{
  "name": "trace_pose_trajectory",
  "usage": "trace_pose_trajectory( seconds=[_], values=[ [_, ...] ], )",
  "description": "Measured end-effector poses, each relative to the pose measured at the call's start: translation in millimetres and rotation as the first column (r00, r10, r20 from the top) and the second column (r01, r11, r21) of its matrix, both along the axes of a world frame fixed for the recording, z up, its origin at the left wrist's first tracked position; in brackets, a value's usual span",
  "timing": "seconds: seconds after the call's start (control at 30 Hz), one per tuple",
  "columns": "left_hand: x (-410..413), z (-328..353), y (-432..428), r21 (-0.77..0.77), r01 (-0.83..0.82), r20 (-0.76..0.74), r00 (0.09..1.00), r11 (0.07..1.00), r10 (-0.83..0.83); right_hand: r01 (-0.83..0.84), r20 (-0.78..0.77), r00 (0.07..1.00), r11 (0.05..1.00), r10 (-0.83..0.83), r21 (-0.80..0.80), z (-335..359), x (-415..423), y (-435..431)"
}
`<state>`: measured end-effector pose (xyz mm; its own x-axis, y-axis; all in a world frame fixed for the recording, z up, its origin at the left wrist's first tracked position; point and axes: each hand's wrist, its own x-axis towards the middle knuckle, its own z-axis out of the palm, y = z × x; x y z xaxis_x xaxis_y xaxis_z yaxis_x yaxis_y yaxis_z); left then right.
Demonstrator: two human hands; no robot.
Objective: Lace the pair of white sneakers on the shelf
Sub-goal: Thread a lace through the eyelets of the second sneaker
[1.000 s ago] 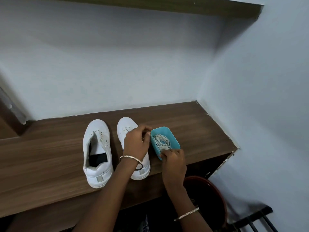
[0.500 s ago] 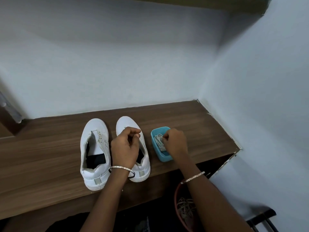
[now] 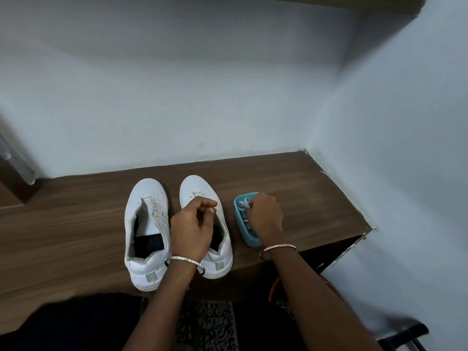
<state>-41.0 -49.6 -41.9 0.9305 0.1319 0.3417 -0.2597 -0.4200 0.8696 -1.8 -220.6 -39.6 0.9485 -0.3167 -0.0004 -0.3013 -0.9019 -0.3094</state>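
Head view looks down on a brown wooden shelf (image 3: 63, 236) set into a corner of white walls. Your pair of white sneakers stands on it side by side, toes to the back wall and heels near the front edge. The left sneaker (image 3: 147, 231) is in full sight: its tongue stands up, its eyelet rows run along the opening, and the inside is dark. The right sneaker (image 3: 200, 191) sits just beside it with a narrow gap between. Your left grip (image 3: 192, 224) hangs over its middle, hiding the tongue and most of the opening. That grip's fingers are curled in, with the thumb meeting the forefinger. Whether it pinches anything or is simply clenched cannot be told from this angle.

To the right of the right sneaker, across a strip of bare wood, a small blue tub (image 3: 249, 240) stands near the shelf's front edge. Your right grip (image 3: 266, 214) reaches down into the tub from above, its fingers curled round the white laces (image 3: 242, 204) coiled inside. Loops of lace show at the fingertips and under the palm.

Your wrists carry thin bands, the left bangle (image 3: 184, 260) and the right bangle (image 3: 277, 248).

Below the shelf's edge a patterned cloth (image 3: 207, 323) shows between your forearms, and a black rack (image 3: 402, 336) sits in the lower right corner. An upper shelf (image 3: 385, 5), also of wood, crosses the top of the view.
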Motion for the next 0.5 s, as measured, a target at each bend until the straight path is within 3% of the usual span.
trace_pose_trajectory(
  seconds=[0.1, 0.17, 0.2, 0.3, 0.43, 0.5],
  values=[
    [0.4, 6.0, 0.7, -0.013, 0.01, -0.006, 1.0, 1.0, -0.01, 0.012, 0.145, 0.989, 0.991, -0.032, 0.133, 18.1, 0.9, -14.7],
    [1.6, 10.0, -0.5, -0.044, 0.024, -0.017, 1.0, 0.999, -0.024, -0.034, 0.238, 0.97, 0.941, -0.05, 0.337, 36.9, -1.3, -23.8],
    [2.3, 11.3, -0.9, -0.065, 0.034, -0.024, 0.999, 0.997, -0.035, -0.065, 0.27, 0.96, 0.872, -0.078, 0.485, 48.4, -4.8, -25.6],
    [2.2, 12.7, -0.2, -0.203, 0.084, -0.043, 0.995, 0.975, -0.095, -0.155, 0.241, 0.961, 0.455, -0.137, 0.877, 80.9, -21.8, -23.4],
    [-14.0, 13.7, -0.9, -0.212, 0.063, 0.063, 0.997, 0.975, -0.051, -0.212, 0.213, 0.966, 0.019, -0.148, 0.977, 105.0, -44.8, -7.0],
    [-19.9, 14.0, -4.0, -0.221, 0.068, 0.063, 0.996, 0.973, -0.055, -0.214, 0.194, 0.966, -0.112, -0.17, 0.97, 108.2, -53.1, 3.7]
  ],
)
